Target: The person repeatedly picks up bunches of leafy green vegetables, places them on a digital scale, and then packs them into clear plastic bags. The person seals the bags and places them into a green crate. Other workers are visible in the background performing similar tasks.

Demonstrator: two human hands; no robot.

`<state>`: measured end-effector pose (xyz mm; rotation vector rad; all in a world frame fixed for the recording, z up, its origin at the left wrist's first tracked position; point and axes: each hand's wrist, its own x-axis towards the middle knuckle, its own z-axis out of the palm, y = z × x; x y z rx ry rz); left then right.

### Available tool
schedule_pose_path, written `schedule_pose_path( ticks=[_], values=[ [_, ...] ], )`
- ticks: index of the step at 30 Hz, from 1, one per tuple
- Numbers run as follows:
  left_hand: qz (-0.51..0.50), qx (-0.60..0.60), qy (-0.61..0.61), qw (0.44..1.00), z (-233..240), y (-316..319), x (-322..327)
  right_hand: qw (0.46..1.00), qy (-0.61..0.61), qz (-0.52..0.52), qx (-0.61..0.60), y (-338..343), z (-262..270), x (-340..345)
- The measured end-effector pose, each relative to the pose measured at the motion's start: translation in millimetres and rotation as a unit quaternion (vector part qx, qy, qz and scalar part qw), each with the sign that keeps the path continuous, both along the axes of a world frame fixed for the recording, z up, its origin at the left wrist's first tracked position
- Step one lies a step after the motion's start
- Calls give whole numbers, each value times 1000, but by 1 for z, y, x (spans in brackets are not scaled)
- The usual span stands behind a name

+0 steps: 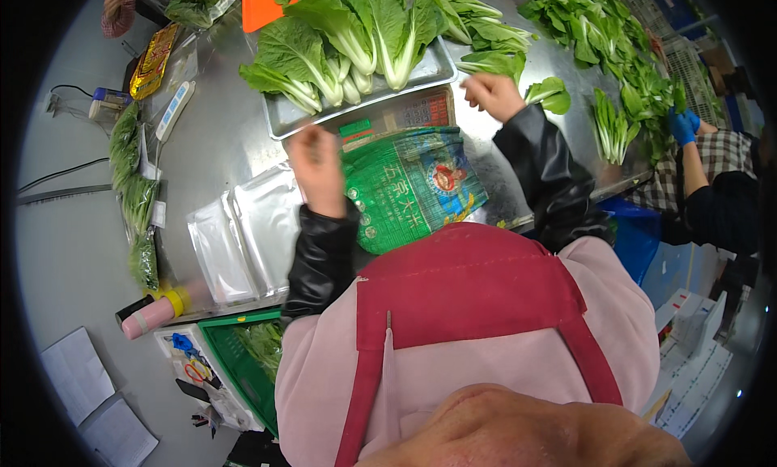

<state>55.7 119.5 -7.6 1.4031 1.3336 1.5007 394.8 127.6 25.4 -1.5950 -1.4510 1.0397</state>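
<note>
Leafy green cabbages with white stems (358, 48) are heaped in a shallow metal tray (416, 89). The tray rests on a weighing scale with a numbered keypad (428, 112). My left hand (317, 169) is blurred near the tray's front left corner, so I cannot make out its grip. Just off the tray's right corner is my right hand (495, 97), its fingers curled in and nothing visible in them. A green woven rice sack (388, 194) lies in front of the scale, between my forearms. Flat clear plastic bags (261, 230) are stacked to its left.
Loose greens (598, 36) cover the table's right side, where a co-worker's blue-gloved hand (685, 127) handles some. Bagged greens (133, 200), a white power strip (176, 110) and a pink bottle (152, 315) line the left edge. An orange board (260, 9) sits behind the tray.
</note>
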Motion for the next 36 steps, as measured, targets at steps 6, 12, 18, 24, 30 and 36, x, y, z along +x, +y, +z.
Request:
schedule_pose_path(
  ticks=[6,12,18,24,30,36],
  values=[
    [-148,-161,-156,963,22,117,-73,977,-144,49,-149,116,51,-20],
    [-283,-291,-424,809,38,150,13,961,-251,96,-62,164,59,-102],
    [-296,-70,-359,883,41,89,45,982,-66,179,1,115,65,-94],
    [-406,-296,-327,801,-30,-49,4,952,11,294,89,-33,35,-96],
    [-325,-174,-65,927,-103,-105,-7,946,53,288,139,-84,-13,-112],
    [-257,-39,97,961,-15,-96,-6,953,37,279,111,-93,-11,-108]
  ],
)
